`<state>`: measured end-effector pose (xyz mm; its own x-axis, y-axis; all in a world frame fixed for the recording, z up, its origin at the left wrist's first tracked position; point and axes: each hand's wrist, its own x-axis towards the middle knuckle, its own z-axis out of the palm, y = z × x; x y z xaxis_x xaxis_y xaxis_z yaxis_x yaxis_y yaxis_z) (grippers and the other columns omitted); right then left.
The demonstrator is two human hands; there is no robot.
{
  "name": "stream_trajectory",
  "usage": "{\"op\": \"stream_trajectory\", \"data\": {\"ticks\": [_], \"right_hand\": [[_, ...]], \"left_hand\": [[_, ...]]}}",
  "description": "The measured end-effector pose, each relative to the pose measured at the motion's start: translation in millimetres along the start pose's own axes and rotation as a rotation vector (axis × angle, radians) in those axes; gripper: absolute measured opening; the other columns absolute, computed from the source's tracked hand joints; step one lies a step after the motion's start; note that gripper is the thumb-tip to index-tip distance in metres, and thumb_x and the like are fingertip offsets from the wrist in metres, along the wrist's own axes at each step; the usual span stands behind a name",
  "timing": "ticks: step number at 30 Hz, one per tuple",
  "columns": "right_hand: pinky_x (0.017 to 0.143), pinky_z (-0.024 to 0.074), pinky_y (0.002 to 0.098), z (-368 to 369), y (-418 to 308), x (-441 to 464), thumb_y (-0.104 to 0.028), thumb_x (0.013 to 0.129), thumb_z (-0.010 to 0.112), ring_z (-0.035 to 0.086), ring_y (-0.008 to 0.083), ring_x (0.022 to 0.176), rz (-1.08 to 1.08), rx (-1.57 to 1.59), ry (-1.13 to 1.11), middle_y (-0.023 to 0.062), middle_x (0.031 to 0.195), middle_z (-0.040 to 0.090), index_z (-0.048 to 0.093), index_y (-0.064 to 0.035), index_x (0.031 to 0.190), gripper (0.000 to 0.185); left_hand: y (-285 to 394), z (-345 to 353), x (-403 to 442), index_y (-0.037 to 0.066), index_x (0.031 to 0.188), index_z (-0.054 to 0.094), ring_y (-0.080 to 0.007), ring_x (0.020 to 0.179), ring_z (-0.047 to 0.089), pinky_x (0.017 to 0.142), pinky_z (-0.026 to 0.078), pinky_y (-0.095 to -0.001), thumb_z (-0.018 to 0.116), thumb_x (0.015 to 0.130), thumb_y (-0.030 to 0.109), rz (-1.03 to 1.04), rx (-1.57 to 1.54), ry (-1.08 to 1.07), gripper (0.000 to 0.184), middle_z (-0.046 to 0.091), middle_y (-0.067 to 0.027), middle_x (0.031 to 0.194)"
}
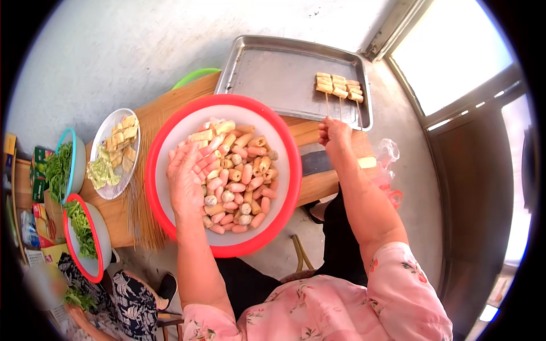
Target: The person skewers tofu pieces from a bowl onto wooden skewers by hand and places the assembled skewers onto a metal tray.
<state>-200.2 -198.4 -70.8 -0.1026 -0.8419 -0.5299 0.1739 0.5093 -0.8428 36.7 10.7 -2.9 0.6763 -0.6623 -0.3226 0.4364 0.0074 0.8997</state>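
A large white basin with a red rim (294,170) holds a heap of small pink sausages (234,186) and tan rolled pieces (264,165). Over its left side my left hand (186,176) reaches in, fingers stretched out against the food. My right hand (335,135) is closed, thumb and fingers pinching the lower end of a skewer (327,105) at the near edge of the metal tray (273,74). Several skewered rolls (339,85) lie side by side on the tray's right end, their sticks pointing toward me.
A dark cleaver (319,162) lies on the wooden table (307,134). Loose bamboo sticks (145,210) lie left of the basin, beside an oval plate of cut pieces (101,145). Bowls of greens (82,227) stand farther left, where another person's hand (77,312) shows.
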Motion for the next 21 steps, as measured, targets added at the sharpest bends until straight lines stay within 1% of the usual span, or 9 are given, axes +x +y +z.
{"op": "stream_trajectory", "data": {"ticks": [2, 5, 11, 13, 14, 15, 17, 18, 21], "right_hand": [[0.043, 0.0473, 0.0302, -3, -2, 0, -0.015, 0.090, 0.055, 0.057, 0.0180, 0.054, -0.012, -0.029, -0.057, 0.0131, 0.074, 0.061, 0.052, 0.0044, 0.104, 0.025], [0.050, 0.0518, 0.0312, -8, -8, -11, -0.015, 0.090, 0.054, 0.062, 0.0233, 0.065, -0.028, -0.028, -0.126, 0.0164, 0.088, 0.057, 0.043, 0.0063, 0.119, 0.038], [0.060, 0.0535, 0.0333, -22, -24, -32, -0.017, 0.088, 0.058, 0.063, 0.0268, 0.073, -0.026, -0.105, -0.194, 0.0167, 0.097, 0.052, 0.044, 0.0057, 0.122, 0.043], [0.068, 0.0550, 0.0345, -28, -27, -42, -0.021, 0.089, 0.057, 0.063, 0.0311, 0.084, -0.043, -0.200, -0.265, 0.0253, 0.115, 0.048, 0.042, 0.0032, 0.127, 0.048], [0.067, 0.0545, 0.0336, -31, -25, -42, -0.024, 0.089, 0.058, 0.063, 0.0285, 0.082, -0.040, -0.212, -0.273, 0.0216, 0.115, 0.050, 0.045, 0.0028, 0.125, 0.047], [0.067, 0.0545, 0.0336, -33, -26, -48, -0.024, 0.089, 0.058, 0.063, 0.0285, 0.082, -0.040, -0.215, -0.288, 0.0216, 0.115, 0.050, 0.045, 0.0028, 0.125, 0.047], [0.063, 0.0532, 0.0326, -35, -31, -63, -0.023, 0.087, 0.058, 0.063, 0.0259, 0.078, -0.053, -0.289, -0.282, 0.0161, 0.109, 0.054, 0.044, 0.0045, 0.125, 0.048], [0.061, 0.0515, 0.0298, -38, -30, -63, -0.023, 0.087, 0.058, 0.062, 0.0205, 0.073, -0.068, -0.278, -0.281, 0.0118, 0.101, 0.058, 0.050, 0.0028, 0.120, 0.043], [0.058, 0.0487, 0.0266, -43, -31, -65, -0.023, 0.087, 0.059, 0.060, 0.0156, 0.069, -0.107, -0.286, -0.296, 0.0079, 0.092, 0.061, 0.056, 0.0005, 0.114, 0.035]], "left_hand": [[3, -7, 3, 0.001, 0.109, 0.056, -0.0164, 0.076, 0.063, 0.068, 0.052, -0.0274, 0.062, 0.086, 0.019, -0.025, -0.075, -0.008, 0.029, 0.065, -0.0114, 0.090], [9, -20, 7, 0.000, 0.107, 0.057, -0.0167, 0.075, 0.064, 0.068, 0.052, -0.0271, 0.062, 0.086, 0.017, 0.000, -0.112, 0.035, 0.027, 0.065, -0.0118, 0.089], [18, -34, 4, 0.000, 0.100, 0.057, -0.0173, 0.069, 0.065, 0.061, 0.053, -0.0261, 0.061, 0.087, 0.017, 0.052, -0.159, 0.129, 0.022, 0.066, -0.0130, 0.085], [18, -40, 3, 0.000, 0.100, 0.057, -0.0174, 0.070, 0.065, 0.061, 0.053, -0.0264, 0.061, 0.087, 0.016, 0.049, -0.166, 0.128, 0.022, 0.066, -0.0132, 0.086], [17, -43, 3, 0.000, 0.101, 0.057, -0.0175, 0.069, 0.065, 0.061, 0.053, -0.0262, 0.061, 0.087, 0.016, 0.058, -0.168, 0.121, 0.022, 0.066, -0.0128, 0.085], [17, -47, 3, 0.000, 0.101, 0.057, -0.0175, 0.069, 0.065, 0.061, 0.053, -0.0262, 0.061, 0.087, 0.016, 0.067, -0.170, 0.132, 0.022, 0.066, -0.0128, 0.085], [17, -57, 3, 0.000, 0.103, 0.056, -0.0187, 0.077, 0.065, 0.065, 0.052, -0.0283, 0.061, 0.086, 0.016, 0.059, -0.185, 0.180, 0.024, 0.066, -0.0145, 0.090], [18, -63, 3, 0.001, 0.103, 0.056, -0.0173, 0.074, 0.064, 0.063, 0.051, -0.0273, 0.061, 0.087, 0.017, 0.070, -0.212, 0.207, 0.023, 0.066, -0.0129, 0.088], [24, -90, 2, 0.001, 0.102, 0.056, -0.0159, 0.070, 0.063, 0.061, 0.051, -0.0261, 0.060, 0.087, 0.016, 0.201, -0.234, 0.311, 0.022, 0.065, -0.0112, 0.086]]}}
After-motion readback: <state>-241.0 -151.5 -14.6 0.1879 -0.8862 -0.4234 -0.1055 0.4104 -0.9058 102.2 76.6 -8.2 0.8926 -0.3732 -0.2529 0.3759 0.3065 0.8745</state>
